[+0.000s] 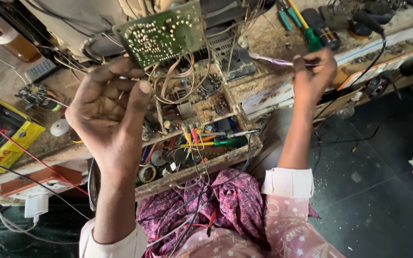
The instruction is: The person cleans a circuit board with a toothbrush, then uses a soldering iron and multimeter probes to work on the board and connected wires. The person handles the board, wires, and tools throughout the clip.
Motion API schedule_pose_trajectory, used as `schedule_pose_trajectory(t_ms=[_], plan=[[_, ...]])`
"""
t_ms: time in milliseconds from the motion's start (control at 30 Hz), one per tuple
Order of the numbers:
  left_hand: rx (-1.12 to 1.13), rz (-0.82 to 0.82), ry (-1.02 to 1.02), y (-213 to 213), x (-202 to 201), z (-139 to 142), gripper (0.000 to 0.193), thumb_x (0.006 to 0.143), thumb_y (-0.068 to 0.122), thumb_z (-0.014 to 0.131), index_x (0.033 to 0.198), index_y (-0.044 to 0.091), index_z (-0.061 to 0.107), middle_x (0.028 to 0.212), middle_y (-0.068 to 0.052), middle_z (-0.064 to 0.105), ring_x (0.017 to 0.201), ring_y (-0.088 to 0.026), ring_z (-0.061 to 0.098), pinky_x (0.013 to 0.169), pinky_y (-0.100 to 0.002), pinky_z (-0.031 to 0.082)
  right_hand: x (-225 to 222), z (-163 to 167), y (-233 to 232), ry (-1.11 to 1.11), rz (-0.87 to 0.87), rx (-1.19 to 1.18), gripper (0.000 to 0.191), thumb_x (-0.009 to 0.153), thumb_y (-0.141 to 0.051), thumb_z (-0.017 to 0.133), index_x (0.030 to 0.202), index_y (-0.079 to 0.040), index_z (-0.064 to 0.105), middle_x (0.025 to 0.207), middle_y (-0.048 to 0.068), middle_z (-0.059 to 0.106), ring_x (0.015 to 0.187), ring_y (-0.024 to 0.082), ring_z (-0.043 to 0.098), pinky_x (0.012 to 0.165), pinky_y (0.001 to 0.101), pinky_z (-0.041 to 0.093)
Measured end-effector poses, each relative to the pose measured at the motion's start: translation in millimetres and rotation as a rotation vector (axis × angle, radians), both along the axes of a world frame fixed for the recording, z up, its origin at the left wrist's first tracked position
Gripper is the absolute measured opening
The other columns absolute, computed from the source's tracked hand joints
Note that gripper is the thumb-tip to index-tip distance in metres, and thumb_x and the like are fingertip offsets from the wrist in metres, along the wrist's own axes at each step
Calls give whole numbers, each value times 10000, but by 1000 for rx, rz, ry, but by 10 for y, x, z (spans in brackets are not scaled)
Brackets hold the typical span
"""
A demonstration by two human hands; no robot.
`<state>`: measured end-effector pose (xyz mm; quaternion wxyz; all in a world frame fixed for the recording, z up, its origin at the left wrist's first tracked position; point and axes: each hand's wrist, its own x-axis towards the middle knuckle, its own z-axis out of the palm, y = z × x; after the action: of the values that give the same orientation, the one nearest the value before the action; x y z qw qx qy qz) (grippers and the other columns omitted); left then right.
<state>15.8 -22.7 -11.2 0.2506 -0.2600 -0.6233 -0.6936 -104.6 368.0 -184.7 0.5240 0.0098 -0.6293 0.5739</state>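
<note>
My left hand (108, 107) is raised over the bench and grips the lower edge of a green circuit board (161, 33), solder side facing me, with several thin wires hanging from it. My right hand (313, 74) is closed on the handle of a soldering iron (276, 60) whose thin metal tip points left toward the board, a short gap away. A black cable (359, 71) runs from that hand toward the bench's right side.
An open wooden drawer (197, 167) holds screwdrivers, tape rolls and small parts. A yellow multimeter (1, 131) with a red lead lies at left. Green-handled tools (307, 28) and clutter cover the bench top. Dark floor lies at right.
</note>
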Motion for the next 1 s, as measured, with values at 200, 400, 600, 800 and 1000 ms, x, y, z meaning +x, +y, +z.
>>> schedule_pose_trajectory(t_ms=[200, 400, 600, 800, 1000], plan=[[-8, -20, -18, -23, 9, 7, 274, 1066, -70, 712, 1317, -96, 606, 1116, -137, 731, 926, -86, 713, 813, -208, 608, 17, 3, 77, -59, -138, 28, 221, 974, 103, 716, 940, -9, 529, 791, 83, 645, 595, 157, 685, 502, 302, 540], [-39, 2, -6, -6, 1, 27, 278, 1054, -64, 719, 1316, -75, 627, 1098, -125, 727, 905, -79, 689, 761, -189, 568, -36, -156, 225, 12, -100, 32, 245, 987, 94, 754, 1023, -9, 534, 929, 98, 625, 672, 161, 678, 547, 294, 578], [-65, 57, 62, 56, -43, 89, 332, 990, -49, 737, 1293, -48, 604, 1240, -110, 704, 1007, -113, 714, 877, -252, 620, 227, 87, 562, 388, 172, -536, 353, 911, 160, 830, 1060, -25, 569, 938, 142, 659, 676, 215, 662, 498, 323, 502], [-122, 95, 79, 119, -146, 93, 331, 957, -39, 737, 1267, -34, 623, 1112, -99, 722, 954, -130, 730, 848, -268, 670, 692, 650, -293, 497, 584, -370, 250, 1144, 105, 740, 1124, -1, 514, 970, 152, 620, 721, 199, 592, 604, 304, 484], [-78, 84, 124, 158, -205, 106, 343, 937, -63, 708, 1268, -24, 628, 1105, -83, 712, 985, -125, 712, 859, -275, 650, 679, 1470, -1317, 485, 582, 61, 258, 1046, -1, 773, 1029, -61, 523, 864, 148, 692, 612, 172, 662, 532, 311, 565]])
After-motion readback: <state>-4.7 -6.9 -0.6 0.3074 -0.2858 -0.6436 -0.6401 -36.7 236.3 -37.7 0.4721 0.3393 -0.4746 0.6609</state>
